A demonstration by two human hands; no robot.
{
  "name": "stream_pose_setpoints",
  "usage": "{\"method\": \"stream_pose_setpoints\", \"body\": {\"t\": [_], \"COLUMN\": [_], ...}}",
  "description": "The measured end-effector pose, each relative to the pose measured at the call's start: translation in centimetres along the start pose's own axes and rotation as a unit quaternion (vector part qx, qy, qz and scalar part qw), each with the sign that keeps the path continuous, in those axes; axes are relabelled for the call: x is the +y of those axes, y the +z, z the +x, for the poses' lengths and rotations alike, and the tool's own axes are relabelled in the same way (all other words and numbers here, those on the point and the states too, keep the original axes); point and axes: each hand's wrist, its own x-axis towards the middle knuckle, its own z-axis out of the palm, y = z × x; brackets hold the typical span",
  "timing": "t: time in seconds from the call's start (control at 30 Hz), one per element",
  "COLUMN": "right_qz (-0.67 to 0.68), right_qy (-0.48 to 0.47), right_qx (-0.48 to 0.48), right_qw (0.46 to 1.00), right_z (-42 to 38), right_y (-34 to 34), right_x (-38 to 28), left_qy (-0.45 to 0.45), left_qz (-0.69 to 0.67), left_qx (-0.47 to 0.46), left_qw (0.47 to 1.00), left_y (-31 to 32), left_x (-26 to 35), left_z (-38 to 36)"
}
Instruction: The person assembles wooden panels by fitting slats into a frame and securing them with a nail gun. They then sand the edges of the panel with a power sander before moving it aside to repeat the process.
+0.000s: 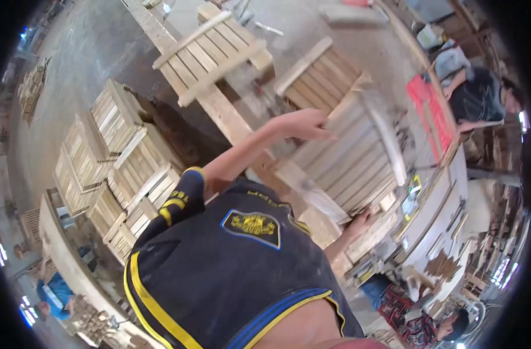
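Observation:
A slatted wooden panel point(350, 157), blurred by motion, is tilted in front of me between my two hands. My left hand point(306, 124) is closed at its upper left edge, with the fingers partly hidden. At the lower edge my right hand point(361, 223) grips the panel near the end of a rail. Behind it, a second slatted panel point(320, 81) is partly covered. Another slatted panel point(210, 55) lies across a long wooden beam point(224, 116), beyond my left arm.
Slatted crates point(117, 119) are stacked on the floor to my left. On the right runs a long bench point(437, 215) with a red sheet point(429, 116) farther along. A person in dark clothes point(478, 99) is beside it, and another in a checked shirt point(416, 320) is at lower right.

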Motion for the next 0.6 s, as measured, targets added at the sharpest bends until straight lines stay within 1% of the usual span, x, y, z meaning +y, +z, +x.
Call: {"method": "stream_pose_setpoints", "body": {"t": [0.03, 0.07, 0.1, 0.13, 0.17, 0.2, 0.27, 0.33, 0.4, 0.43, 0.47, 0.5, 0.53, 0.57, 0.6], "right_qz": [-0.151, -0.171, -0.235, -0.259, -0.322, -0.321, -0.352, -0.348, -0.324, -0.358, -0.391, -0.406, -0.420, -0.421, -0.433], "right_qy": [-0.038, -0.044, -0.134, -0.165, -0.188, -0.192, -0.278, -0.280, -0.329, -0.354, -0.378, -0.376, -0.374, -0.375, -0.391], "right_qx": [0.006, 0.022, 0.040, -0.007, 0.002, -0.059, -0.121, -0.234, -0.297, -0.297, -0.297, -0.327, -0.357, -0.359, -0.355], "right_qw": [0.988, 0.984, 0.962, 0.952, 0.928, 0.926, 0.885, 0.864, 0.836, 0.811, 0.785, 0.766, 0.746, 0.744, 0.731], "right_z": [0.1, -0.9, -1.7, 1.9, 0.9, -0.8, -0.9, -2.2, -4.3, -4.1, -3.8, -4.1, -4.5, -4.8, -5.1], "right_y": [3.3, 7.2, 11.4, 14.4, 18.9, 23.2, 31.4, 39.1, 45.4, 48.8, 52.1, 54.9, 57.4, 59.7, 61.7], "right_x": [-2.4, -5.0, -7.5, -5.0, -7.8, -11.1, -12.6, -14.5, -16.1, -15.6, -15.1, -15.6, -16.1, -16.3, -16.4], "left_qy": [-0.042, -0.088, -0.150, -0.211, -0.210, -0.207, -0.242, -0.355, -0.346, -0.358, -0.340, -0.322, -0.322, -0.357, -0.391], "left_qz": [0.005, 0.003, -0.054, -0.110, -0.209, -0.303, -0.369, -0.288, -0.190, -0.211, -0.217, -0.223, -0.225, -0.199, -0.172], "left_qx": [-0.005, -0.010, 0.039, 0.087, 0.219, 0.339, 0.466, 0.499, 0.627, 0.639, 0.660, 0.681, 0.682, 0.682, 0.680], "left_qw": [0.999, 0.996, 0.987, 0.968, 0.930, 0.866, 0.767, 0.736, 0.672, 0.647, 0.633, 0.619, 0.617, 0.607, 0.596], "left_y": [-3.2, -5.7, -7.4, -8.9, -9.5, -9.2, -10.1, -12.6, -11.2, -12.2, -12.7, -13.0, -13.4, -13.9, -14.4], "left_x": [-2.8, -5.5, -8.0, -10.5, -12.8, -14.9, -19.0, -19.8, -27.0, -26.2, -27.1, -28.0, -29.2, -30.4, -31.6], "left_z": [-1.3, -2.9, -5.0, -6.8, -8.4, -10.2, -13.3, -16.5, -17.9, -18.7, -18.9, -19.3, -19.6, -19.7, -19.7]}}
